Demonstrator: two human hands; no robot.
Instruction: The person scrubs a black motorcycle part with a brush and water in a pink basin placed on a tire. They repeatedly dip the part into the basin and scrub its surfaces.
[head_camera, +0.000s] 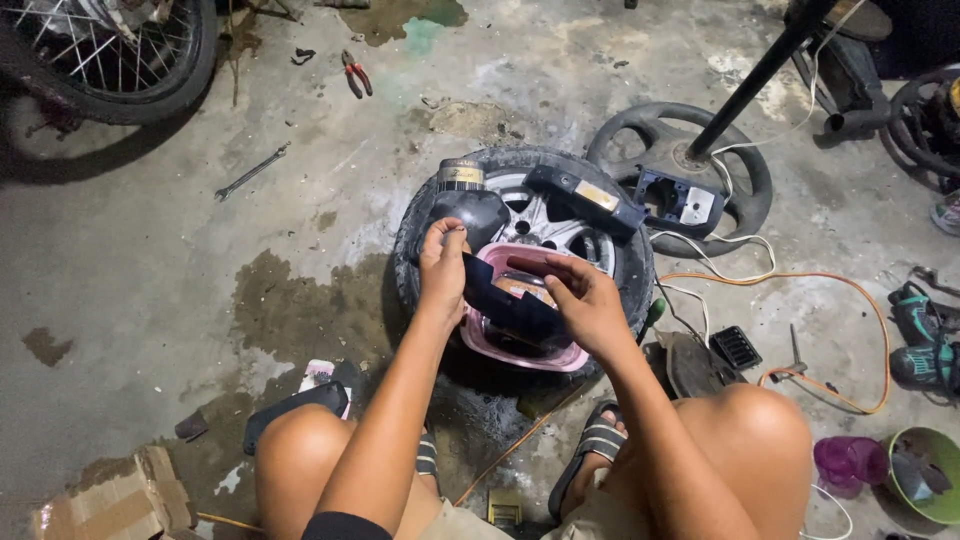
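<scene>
My left hand (442, 262) grips the upper edge of a dark blue plastic panel (505, 300). My right hand (583, 298) holds the same panel from the right, fingers stretched along its top. The panel hangs over a pink plastic basin (520, 352) that rests on a small tyre with a silver rim (545, 218). A black rounded cover (468, 208) and a dark bar-shaped part (585, 195) lie on the tyre beyond my hands. I am squatting, both knees in view.
A spanner (250, 173) and red-handled pliers (356, 72) lie on the stained concrete floor. A spoked wheel (110, 50) is at top left, a black cast wheel (690, 160) behind the tyre. An orange cable (850, 310), white cable, cardboard (115, 500) and a green bowl (925, 475) lie around.
</scene>
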